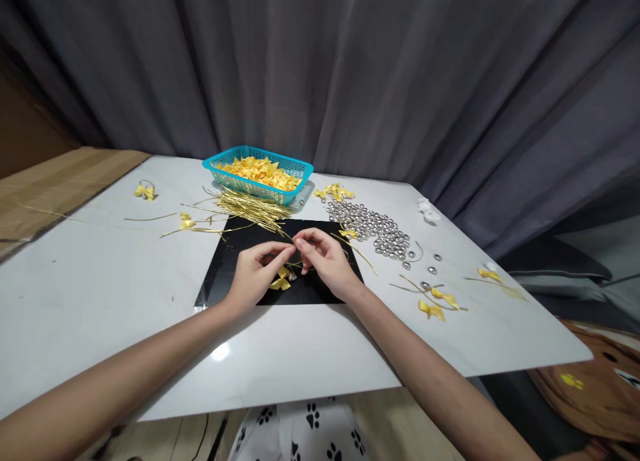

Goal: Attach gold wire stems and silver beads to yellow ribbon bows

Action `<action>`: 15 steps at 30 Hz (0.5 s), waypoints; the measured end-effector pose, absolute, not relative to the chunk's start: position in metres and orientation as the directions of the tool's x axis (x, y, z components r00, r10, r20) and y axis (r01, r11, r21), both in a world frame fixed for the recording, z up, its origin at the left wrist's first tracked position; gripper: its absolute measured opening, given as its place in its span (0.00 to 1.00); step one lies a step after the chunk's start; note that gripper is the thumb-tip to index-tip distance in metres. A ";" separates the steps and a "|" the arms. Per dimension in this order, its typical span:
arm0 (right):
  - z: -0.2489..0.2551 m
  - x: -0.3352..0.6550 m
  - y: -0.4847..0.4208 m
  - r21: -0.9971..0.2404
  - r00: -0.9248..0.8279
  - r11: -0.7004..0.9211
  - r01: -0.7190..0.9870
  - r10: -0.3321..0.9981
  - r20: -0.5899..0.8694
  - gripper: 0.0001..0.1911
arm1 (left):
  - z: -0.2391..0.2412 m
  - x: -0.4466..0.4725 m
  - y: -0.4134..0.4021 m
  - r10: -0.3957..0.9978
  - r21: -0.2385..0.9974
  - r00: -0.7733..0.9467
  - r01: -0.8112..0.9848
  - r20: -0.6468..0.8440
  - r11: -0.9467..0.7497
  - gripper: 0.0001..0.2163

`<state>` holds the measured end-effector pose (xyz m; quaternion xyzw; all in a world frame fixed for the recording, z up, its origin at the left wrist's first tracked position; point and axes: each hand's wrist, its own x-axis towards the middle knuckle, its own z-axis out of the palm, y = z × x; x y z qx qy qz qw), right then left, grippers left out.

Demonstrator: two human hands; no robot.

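Both my hands meet over a black mat (225, 274) on the white table (100, 294). My left hand (257, 271) pinches a thin gold wire tie, with a yellow ribbon bow (280, 282) and a small silver bell (292, 276) hanging just under its fingers. My right hand (323, 254) is closed in a pinch on the same gold wire, fingertips touching those of the left hand. A bundle of gold wire ties (250, 207) lies just beyond the mat.
A teal basket (258, 173) full of yellow bows stands at the back. A heap of silver bells (370, 226) lies right of the mat. Finished bows (437, 302) and loose wires are scattered on both sides. A grey curtain hangs behind the table.
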<state>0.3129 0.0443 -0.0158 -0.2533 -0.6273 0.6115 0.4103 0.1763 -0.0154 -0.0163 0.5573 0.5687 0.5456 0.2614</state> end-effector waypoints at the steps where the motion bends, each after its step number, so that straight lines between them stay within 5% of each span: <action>1: -0.016 0.312 0.044 -0.975 -0.531 0.099 -0.200 0.825 0.193 0.13 | -0.017 0.176 -0.015 0.914 0.908 -0.246 0.354 0.321 -0.224 0.10; 15: 0.001 0.326 0.051 -0.886 -0.213 0.424 -0.185 0.863 0.458 0.11 | -0.022 0.169 -0.010 0.907 0.775 -0.057 0.544 0.417 -0.322 0.08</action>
